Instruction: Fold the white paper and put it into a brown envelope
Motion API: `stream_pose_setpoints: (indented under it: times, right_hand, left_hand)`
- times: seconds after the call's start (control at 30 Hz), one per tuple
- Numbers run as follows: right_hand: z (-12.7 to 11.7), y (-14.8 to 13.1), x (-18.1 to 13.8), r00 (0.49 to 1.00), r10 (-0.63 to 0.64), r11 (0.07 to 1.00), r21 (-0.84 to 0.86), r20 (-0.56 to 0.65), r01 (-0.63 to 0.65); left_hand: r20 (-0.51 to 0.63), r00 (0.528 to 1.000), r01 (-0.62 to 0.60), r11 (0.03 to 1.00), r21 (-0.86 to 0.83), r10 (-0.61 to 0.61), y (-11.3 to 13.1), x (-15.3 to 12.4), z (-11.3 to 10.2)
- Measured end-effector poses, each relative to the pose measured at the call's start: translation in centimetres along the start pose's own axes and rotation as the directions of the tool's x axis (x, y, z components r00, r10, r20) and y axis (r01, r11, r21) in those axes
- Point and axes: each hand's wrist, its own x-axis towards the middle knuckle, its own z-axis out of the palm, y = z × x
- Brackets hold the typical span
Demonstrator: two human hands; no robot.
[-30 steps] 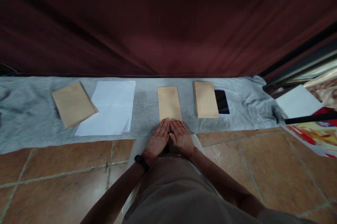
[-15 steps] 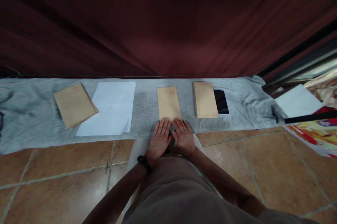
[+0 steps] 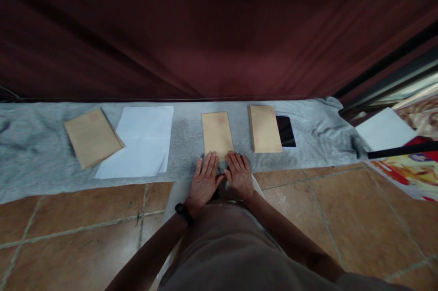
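A brown paper envelope (image 3: 217, 132) with small red print lies flat in front of me on the grey cloth (image 3: 186, 145). My left hand (image 3: 204, 179) lies palm down with fingers stretched over its near left corner; a dark band is on that wrist. On the near right corner rests my right hand (image 3: 239, 177), also flat with its fingers extended. The thumbs point toward each other below the envelope's near edge. That near edge is partly hidden by the fingers.
To the right, a stack of brown envelopes (image 3: 265, 129) partly covers a dark-screened phone or tablet (image 3: 286, 131). On the left, white paper sheets (image 3: 140, 145) lie partly under more brown envelopes (image 3: 93, 138). A dark red curtain (image 3: 219, 54) hangs behind; tiled floor (image 3: 308, 218) lies in front.
My hands have moved slightly apart, the left one a little to the left, and more of the envelope's near edge shows between them. The whole view has shifted slightly.
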Motion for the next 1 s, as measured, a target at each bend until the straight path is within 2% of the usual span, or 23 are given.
stream_pose_setpoints:
  times: [0.23,0.47,0.73,1.0]
  right_hand:
    - [0.2,-1.0,0.6,0.999,-0.03,1.0,0.002,0.031,0.029]
    - [-0.4,0.7,0.0,1.0,0.008,0.998,-0.064,0.01,-0.008]
    - [0.3,-0.3,0.5,0.998,-0.019,0.996,-0.09,0.054,0.024]
    - [-0.8,2.7,-0.7,1.0,0.005,0.993,-0.122,0.002,-0.005]
  left_hand:
    - [0.015,1.0,0.005,1.0,0.003,-0.005,0.5,0.5,-0.1]
    - [-0.027,0.999,0.019,0.999,0.035,-0.018,-0.6,-0.5,0.1]
    - [0.034,0.999,0.012,0.994,0.112,-0.016,0.6,0.3,0.1]
    - [-0.03,0.999,0.033,0.996,0.084,-0.031,-1.8,-1.3,0.5]
